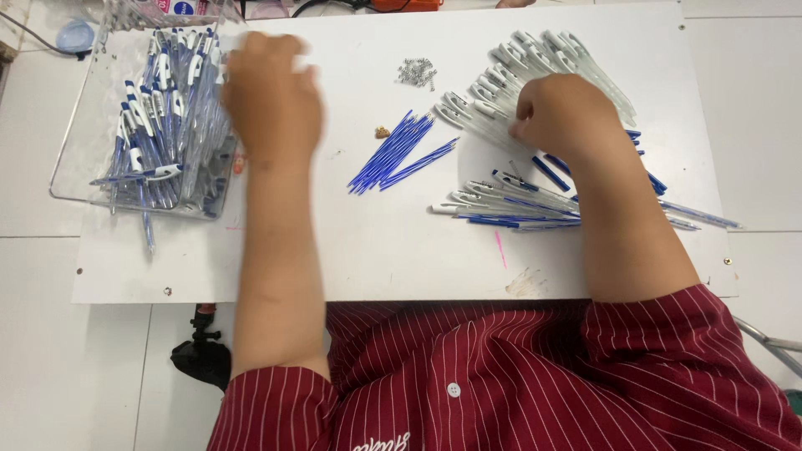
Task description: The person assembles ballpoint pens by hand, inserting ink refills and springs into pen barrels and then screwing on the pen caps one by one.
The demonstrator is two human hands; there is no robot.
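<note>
Head view: I am hovering my left hand (271, 96), grip blurred, by the clear tray (83, 138); my right hand (564, 113) is pinching a pen barrel (480, 125).

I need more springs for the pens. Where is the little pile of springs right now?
The springs lie at the far middle of the white board, between the two hands, just beyond the blue refills.

A white, pink and blue label (185, 7), perhaps on a package, sits top left; partly cut off.
</note>
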